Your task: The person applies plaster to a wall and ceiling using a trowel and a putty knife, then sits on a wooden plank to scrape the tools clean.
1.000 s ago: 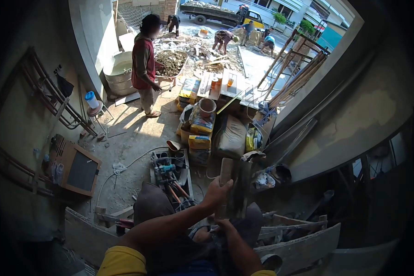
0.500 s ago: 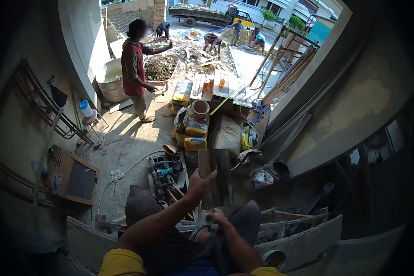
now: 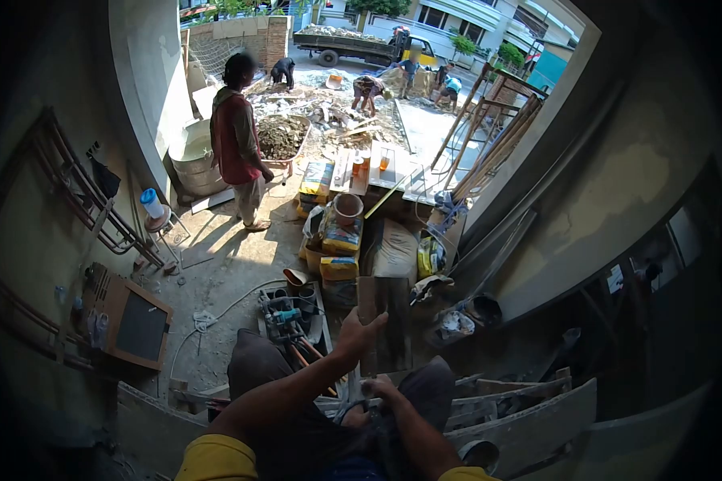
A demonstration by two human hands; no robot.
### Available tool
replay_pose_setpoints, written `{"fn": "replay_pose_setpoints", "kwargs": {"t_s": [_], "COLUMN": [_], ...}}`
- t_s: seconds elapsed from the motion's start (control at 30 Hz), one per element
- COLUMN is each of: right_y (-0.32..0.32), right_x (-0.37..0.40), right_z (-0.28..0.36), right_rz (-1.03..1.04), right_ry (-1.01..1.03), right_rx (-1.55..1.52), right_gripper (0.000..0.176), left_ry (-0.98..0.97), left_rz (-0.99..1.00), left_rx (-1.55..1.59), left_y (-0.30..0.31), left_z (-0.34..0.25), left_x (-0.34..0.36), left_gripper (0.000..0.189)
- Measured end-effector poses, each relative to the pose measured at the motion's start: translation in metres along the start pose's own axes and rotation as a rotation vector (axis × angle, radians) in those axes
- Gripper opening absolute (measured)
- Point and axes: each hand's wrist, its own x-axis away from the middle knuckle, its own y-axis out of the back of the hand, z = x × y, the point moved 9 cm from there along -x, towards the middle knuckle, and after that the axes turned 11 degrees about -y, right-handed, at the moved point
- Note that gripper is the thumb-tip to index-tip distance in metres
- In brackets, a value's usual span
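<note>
My left hand [image 3: 359, 335] is wrapped round a long, narrow brown board [image 3: 367, 298], which stands roughly upright between my knees. Lower down, near the board's bottom end, my right hand [image 3: 383, 388] has its fingers closed; what they hold is too dark and small to make out. A dark, flat panel [image 3: 392, 325] stands just right of the board. Left of the board, a toolbox [image 3: 322, 317] holds a teal power tool [image 3: 284, 316] and orange-handled tools.
A co-worker [image 3: 237, 144] stands by a wheelbarrow of rubble [image 3: 282, 138]. Cement bags [image 3: 341, 238], a bucket [image 3: 348, 208] and a sack [image 3: 395, 250] lie ahead. Planks [image 3: 529, 417] flank my legs. Several people work outside near a truck [image 3: 345, 46].
The co-worker has lowered the raised arm and turned somewhat away. My left hand and the board sit slightly lower and further right in view, as the camera has tilted a little.
</note>
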Motion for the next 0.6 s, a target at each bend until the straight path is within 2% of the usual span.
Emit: {"fn": "replay_pose_setpoints", "kwargs": {"t_s": [0.07,0.13,0.27,0.33,0.47,0.53,0.6], "right_y": [-0.003,-0.004,-0.004,-0.007,-0.005,-0.011,-0.012], "right_x": [-0.002,0.000,0.029,0.022,0.023,0.020,0.028], "right_z": [-0.005,-0.010,0.011,0.015,0.021,0.016,0.020], "right_rz": [0.010,0.015,0.025,0.075,0.016,0.038,0.037], "right_ry": [-0.011,-0.067,-0.080,0.083,0.078,-0.020,-0.062], "right_rx": [0.084,-0.016,-0.111,-0.179,-0.062,0.016,0.009], "right_gripper": [0.031,0.021,0.021,0.029,0.030,0.019,0.020], "left_ry": [0.008,0.004,-0.025,-0.022,0.015,0.020,0.023], "left_rz": [0.019,0.014,-0.005,-0.010,-0.032,-0.033,-0.032], "left_rx": [-0.028,-0.027,-0.004,0.028,0.042,0.029,0.019], "left_y": [-0.002,-0.002,0.000,0.003,0.007,0.009,0.010], "left_z": [0.008,0.010,-0.004,-0.003,-0.004,-0.007,-0.008], "left_x": [0.002,0.003,0.007,0.006,0.008,0.011,0.011], "left_gripper": [0.055,0.054,0.054,0.054,0.054,0.054,0.054]}}
